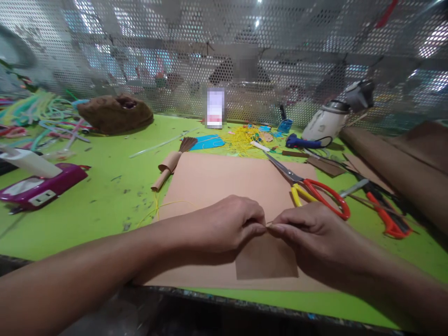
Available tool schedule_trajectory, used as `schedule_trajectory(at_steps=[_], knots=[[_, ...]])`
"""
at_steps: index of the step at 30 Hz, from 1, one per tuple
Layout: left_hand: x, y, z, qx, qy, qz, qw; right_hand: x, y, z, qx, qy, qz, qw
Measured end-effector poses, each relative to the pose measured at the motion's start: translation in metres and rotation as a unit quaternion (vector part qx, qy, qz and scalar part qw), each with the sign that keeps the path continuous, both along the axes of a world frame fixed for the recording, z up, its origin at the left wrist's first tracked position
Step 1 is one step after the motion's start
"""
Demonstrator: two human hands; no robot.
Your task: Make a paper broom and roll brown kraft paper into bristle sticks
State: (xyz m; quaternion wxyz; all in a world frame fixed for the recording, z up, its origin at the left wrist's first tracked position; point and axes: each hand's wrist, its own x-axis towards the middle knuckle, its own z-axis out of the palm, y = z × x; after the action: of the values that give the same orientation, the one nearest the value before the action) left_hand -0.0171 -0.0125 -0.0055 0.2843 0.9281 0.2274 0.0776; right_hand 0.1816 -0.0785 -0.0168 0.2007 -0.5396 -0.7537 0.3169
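My left hand (227, 223) and my right hand (315, 232) meet at the fingertips, both in a closed pinch. Between them they grip the upper edge of a small brown sheet piece (268, 261), which hangs or lies below the fingers; the exact fold at the pinch is hidden. Underneath is a large peach-tan sheet (224, 177). Scissors (297, 179) with red and yellow handles rest on its right part, just beyond my right hand. A small rolled tan piece with a brown fringed end (171, 161) lies at the sheet's left edge, with yellow string (156, 207) close by.
A purple power strip (49, 184) with a white plug sits left. Behind are a brown pouch (115, 114), blue pieces (208, 142), tangled yellow strands (241, 140), a phone (214, 107), a blue glue gun (304, 141) and a white jug-like container (324, 121). Red-handled cutters (392, 221) lie right.
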Motion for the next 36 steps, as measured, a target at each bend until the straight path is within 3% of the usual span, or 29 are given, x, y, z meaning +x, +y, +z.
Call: schedule_trajectory(at_steps=[3, 6, 10, 14, 16, 20, 22, 25, 31, 36], knots=[[-0.001, 0.003, 0.002, -0.022, 0.013, -0.004, 1.000, 0.002, 0.001, -0.002, -0.017, 0.037, -0.006, 0.999], [-0.002, 0.006, 0.003, -0.027, 0.016, 0.009, 0.999, 0.003, 0.002, -0.005, -0.063, 0.121, -0.059, 0.989], [-0.002, 0.012, 0.001, -0.030, -0.006, 0.015, 0.999, 0.002, 0.005, -0.007, -0.146, 0.269, -0.117, 0.945], [0.000, 0.013, 0.001, -0.062, -0.021, 0.017, 0.998, -0.004, 0.005, -0.005, -0.154, 0.384, -0.137, 0.900], [0.000, 0.012, 0.002, -0.077, -0.022, 0.024, 0.997, -0.007, 0.004, -0.003, -0.145, 0.370, -0.143, 0.906], [0.001, 0.010, 0.004, -0.101, -0.024, 0.026, 0.994, -0.008, 0.004, 0.001, -0.076, 0.194, -0.114, 0.971], [0.001, 0.008, 0.004, -0.103, -0.028, 0.026, 0.994, -0.007, 0.004, 0.002, -0.033, 0.133, -0.096, 0.986], [0.001, 0.005, 0.004, -0.083, -0.037, 0.030, 0.995, -0.005, 0.005, 0.000, -0.028, 0.140, -0.093, 0.985], [-0.001, 0.005, 0.005, -0.099, 0.003, 0.042, 0.994, -0.006, 0.003, -0.004, -0.098, 0.234, -0.160, 0.954], [-0.004, 0.012, 0.006, -0.092, 0.018, 0.034, 0.995, -0.001, 0.005, 0.000, -0.142, 0.264, -0.175, 0.938]])
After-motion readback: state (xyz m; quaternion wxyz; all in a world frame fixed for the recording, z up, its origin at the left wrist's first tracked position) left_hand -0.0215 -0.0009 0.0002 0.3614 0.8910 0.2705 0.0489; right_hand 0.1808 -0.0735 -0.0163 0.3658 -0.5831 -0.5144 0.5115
